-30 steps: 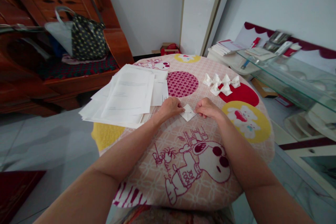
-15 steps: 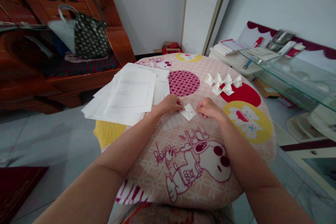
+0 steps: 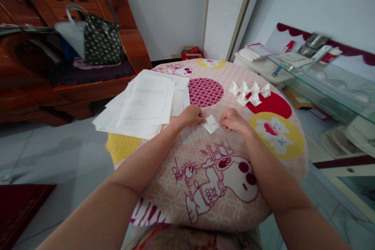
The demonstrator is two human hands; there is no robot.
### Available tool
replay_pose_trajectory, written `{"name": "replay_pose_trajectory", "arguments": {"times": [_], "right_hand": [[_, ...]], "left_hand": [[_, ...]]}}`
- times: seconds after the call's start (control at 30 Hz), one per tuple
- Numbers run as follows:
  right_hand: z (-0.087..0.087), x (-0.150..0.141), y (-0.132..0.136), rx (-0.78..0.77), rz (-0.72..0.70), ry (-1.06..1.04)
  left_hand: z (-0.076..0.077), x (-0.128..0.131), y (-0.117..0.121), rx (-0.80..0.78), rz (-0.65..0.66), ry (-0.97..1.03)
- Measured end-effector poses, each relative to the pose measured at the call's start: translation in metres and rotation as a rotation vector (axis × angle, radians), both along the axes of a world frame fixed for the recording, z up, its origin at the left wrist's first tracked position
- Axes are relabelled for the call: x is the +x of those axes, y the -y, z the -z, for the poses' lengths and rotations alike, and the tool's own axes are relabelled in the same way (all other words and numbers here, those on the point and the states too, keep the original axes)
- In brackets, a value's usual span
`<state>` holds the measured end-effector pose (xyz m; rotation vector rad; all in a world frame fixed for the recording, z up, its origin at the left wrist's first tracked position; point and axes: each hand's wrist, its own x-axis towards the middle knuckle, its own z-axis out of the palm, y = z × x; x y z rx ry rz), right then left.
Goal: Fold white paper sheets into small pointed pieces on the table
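Note:
A small white folded paper [image 3: 211, 125], diamond-shaped with crease lines, lies on the cloth between my two hands. My left hand [image 3: 191, 115] pinches its left corner with curled fingers. At the opposite corner, my right hand [image 3: 232, 119] grips the paper between thumb and fingers. Several finished-looking folded paper pieces [image 3: 254, 87] with pointed peaks stand in two rows beyond my right hand. To the left of my left hand rests a stack of white paper sheets [image 3: 149, 97], some with faint print.
The round table wears a pink patterned cloth [image 3: 202, 211] with cartoon figures. A glass shelf [image 3: 328, 90] holding cups and small items adjoins on the right. A wooden bench [image 3: 129, 50] carrying a dark patterned bag [image 3: 101, 41] stands at the back left.
Both hands keep their hold on the folded paper's corners, with hardly any movement. The whole view has shifted very slightly.

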<state>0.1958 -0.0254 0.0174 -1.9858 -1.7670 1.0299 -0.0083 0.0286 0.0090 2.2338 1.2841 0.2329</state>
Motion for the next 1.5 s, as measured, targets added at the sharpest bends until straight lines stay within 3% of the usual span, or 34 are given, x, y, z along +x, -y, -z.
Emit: {"name": "replay_pose_trajectory", "arguments": {"times": [0.3,0.53,0.77,0.87,0.97,1.2,1.5], "right_hand": [[0.003,0.001,-0.002,0.016,0.03,0.012],[-0.002,0.001,0.002,-0.013,0.081,0.03],[0.0,0.002,0.005,0.019,0.097,-0.043],[0.005,0.001,0.006,0.06,0.11,-0.097],[0.009,-0.005,0.005,0.13,0.099,-0.088],[0.009,-0.02,-0.001,0.176,0.063,0.186],[0.005,-0.001,0.001,0.009,0.152,-0.009]], "left_hand": [[0.008,-0.003,0.003,0.088,0.003,-0.026],[0.022,-0.011,0.002,0.116,0.047,0.119],[0.038,-0.013,0.007,0.354,0.394,0.397],[0.042,-0.013,0.006,0.378,0.467,0.432],[0.042,-0.015,0.006,0.406,0.5,0.4],[0.037,-0.015,0.008,0.406,0.511,0.308],[0.032,-0.017,0.011,0.389,0.508,0.292]]}}
